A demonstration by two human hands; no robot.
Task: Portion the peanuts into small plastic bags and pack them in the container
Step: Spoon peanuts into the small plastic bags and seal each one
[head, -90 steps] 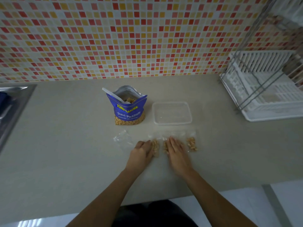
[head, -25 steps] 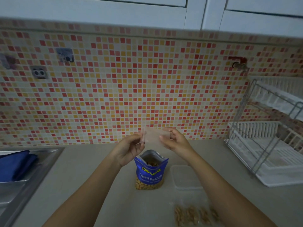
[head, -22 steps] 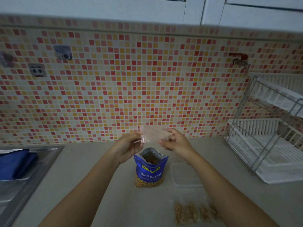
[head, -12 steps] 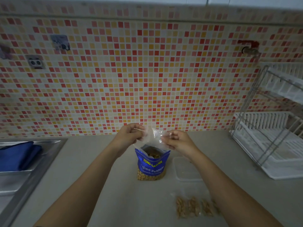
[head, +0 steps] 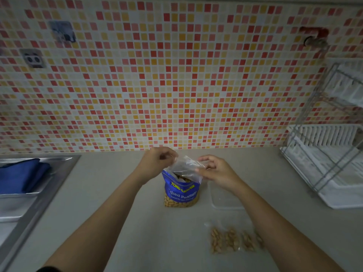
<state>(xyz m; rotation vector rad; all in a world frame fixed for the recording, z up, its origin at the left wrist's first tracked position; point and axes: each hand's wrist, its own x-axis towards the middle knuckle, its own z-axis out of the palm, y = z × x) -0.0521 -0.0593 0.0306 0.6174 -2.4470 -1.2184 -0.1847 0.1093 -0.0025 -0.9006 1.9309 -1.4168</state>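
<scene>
Change: Half a second ago the small clear bag (head: 185,167) was held a little higher above the pouch; it now hangs just over the pouch mouth, its lower edge overlapping the pouch's rim, and its mouth looks pulled wider. The view has tipped down, so the wall cupboards seen a second ago are out of frame.

Left hand (head: 157,161): fingers pinched on the bag's left top edge.

Right hand (head: 215,169): thumb and fingers pinched on the bag's right edge.

Small clear bag: held in the air between both hands, its long axis running left to right, dipping slightly toward the right; whether it holds any nuts cannot be told.

Peanut pouch (head: 181,190): blue, upright, mouth open and facing up, standing near the middle of the worktop (head: 110,193), directly under the held bag.

Container (head: 225,199): clear, lidless, just right of the pouch, partly behind the right forearm.

Filled bags (head: 233,239): a row of peanut portions lying flat toward the worktop's front edge, the row running left to right, in front of the container.

Surface and room: pale grey worktop under dim light; a red, orange and cream mosaic wall (head: 176,75) behind; a steel sink (head: 29,205) with a blue cloth (head: 21,176) at the left edge; a white dish rack (head: 330,165) at the right edge.
</scene>
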